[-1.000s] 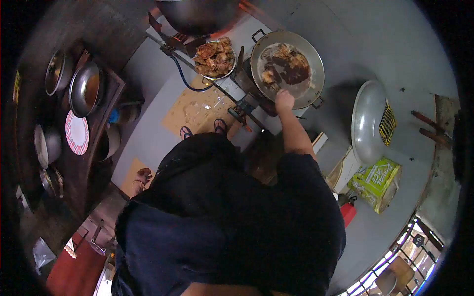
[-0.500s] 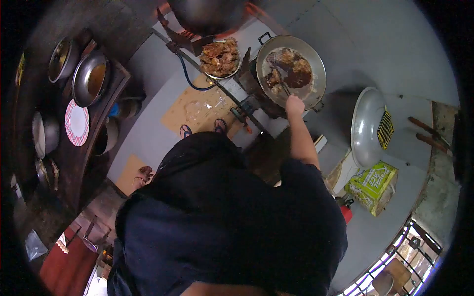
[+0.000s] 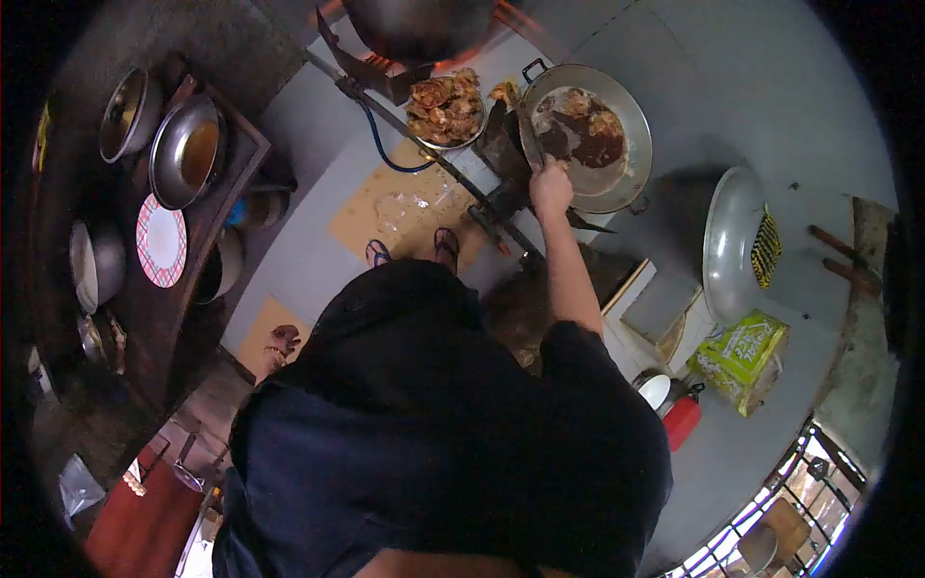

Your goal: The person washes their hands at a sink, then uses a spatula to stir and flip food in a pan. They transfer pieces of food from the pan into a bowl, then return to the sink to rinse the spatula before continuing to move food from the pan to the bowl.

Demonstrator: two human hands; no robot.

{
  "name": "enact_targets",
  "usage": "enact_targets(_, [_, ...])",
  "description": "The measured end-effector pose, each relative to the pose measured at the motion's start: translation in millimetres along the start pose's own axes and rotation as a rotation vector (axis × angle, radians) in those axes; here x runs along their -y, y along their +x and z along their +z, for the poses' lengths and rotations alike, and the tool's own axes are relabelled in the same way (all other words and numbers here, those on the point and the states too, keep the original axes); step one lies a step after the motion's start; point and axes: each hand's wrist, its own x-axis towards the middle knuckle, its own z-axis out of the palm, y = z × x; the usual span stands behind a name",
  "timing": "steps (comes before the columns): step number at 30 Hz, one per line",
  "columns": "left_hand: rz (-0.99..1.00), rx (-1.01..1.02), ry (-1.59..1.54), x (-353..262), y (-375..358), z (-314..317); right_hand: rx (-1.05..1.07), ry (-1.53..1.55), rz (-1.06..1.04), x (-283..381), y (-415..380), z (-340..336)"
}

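My right hand (image 3: pixel 551 186) is closed around metal tongs (image 3: pixel 527 130) beside the near left rim of a wide pan (image 3: pixel 631 106). At the tongs' far end is a browned fried piece of meat (image 3: pixel 505 91), just outside the pan's left rim. Bubbling oil and several dark pieces (image 3: pixel 599 143) lie in the pan. To the left, a bowl (image 3: pixel 451 145) is heaped with browned fried pieces (image 3: pixel 445 106). What seems to be my left hand (image 3: pixel 281 340) is low at my left side, near cardboard; its fingers are not clear.
A large dark pot (image 3: pixel 419 29) sits over glowing fire at the top. A pipe (image 3: pixel 414 140) with a blue hose crosses before the bowl. Left, a dark wooden table holds basins (image 3: pixel 183 149) and a checked-rim plate (image 3: pixel 161 243). A large metal basin (image 3: pixel 729 246) and green sack (image 3: pixel 742 356) are right.
My right hand has moved left from over the pan to its rim. The tongs have swung out of the oil with a fried piece at their tip. The view has shifted slightly.
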Motion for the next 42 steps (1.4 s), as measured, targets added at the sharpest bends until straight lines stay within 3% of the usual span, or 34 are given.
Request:
enact_targets(1, [-0.203,-0.088,0.051,-2,3,-1,0.0,0.004,0.004,8,4,8])
enact_targets(6, [-0.165,-0.231,0.123,-12,-20,-12,0.101,-0.066,-0.013,36,28,55])
enact_targets(11, [-0.131,-0.191,0.116,57,-12,-54,0.125,-0.194,-0.063,50,54,95])
enact_targets(13, [-0.209,-0.063,0.0,90,-5,-75,0.198,-0.209,0.018,57,66,106])
enact_targets(14, [-0.244,0.081,-0.129,108,-3,-89,0.201,-0.202,0.018,60,70,108])
enact_targets(15, [-0.355,0.363,-0.323,108,5,-96,0.254,-0.21,0.026,64,75,109])
enact_targets(16, [-0.225,0.257,-0.288,106,-16,-93,0.308,-0.219,0.033,67,80,110])
enact_targets(18, [-0.255,-0.162,-0.032,61,-46,-55,0.322,-0.192,0.046,74,87,112])
enact_targets(20, [-0.267,-0.305,-0.01,20,-69,-30,0.338,-0.138,0.127,74,98,127])
enact_targets(24, [-0.33,-0.294,-0.166,-21,-74,-14,0.396,-0.121,0.164,79,109,128])
enact_targets(26, [-0.29,-0.343,0.316,-93,-95,27,0.393,-0.121,0.162,79,114,132])
enact_targets(30, [-0.233,-0.317,-0.057,-47,-72,7,0.471,-0.189,0.079,77,128,131])
enact_targets(32, [-0.034,-0.235,-0.089,-56,-73,14,0.466,-0.225,0.054,79,133,128])
enact_targets(34, [-0.034,-0.225,-0.083,-65,-73,20,0.461,-0.26,0.03,77,133,129])
enact_targets(36, [-0.032,-0.213,-0.076,-74,-72,24,0.281,-0.228,-0.033,70,133,135])
enact_targets(39, [-0.04,-0.21,-0.004,-77,-68,25,0.199,-0.145,-0.014,62,130,126])
enact_targets(42, [0.028,-0.18,0.206,-74,-61,24,0.236,-0.085,-0.019,60,100,49])
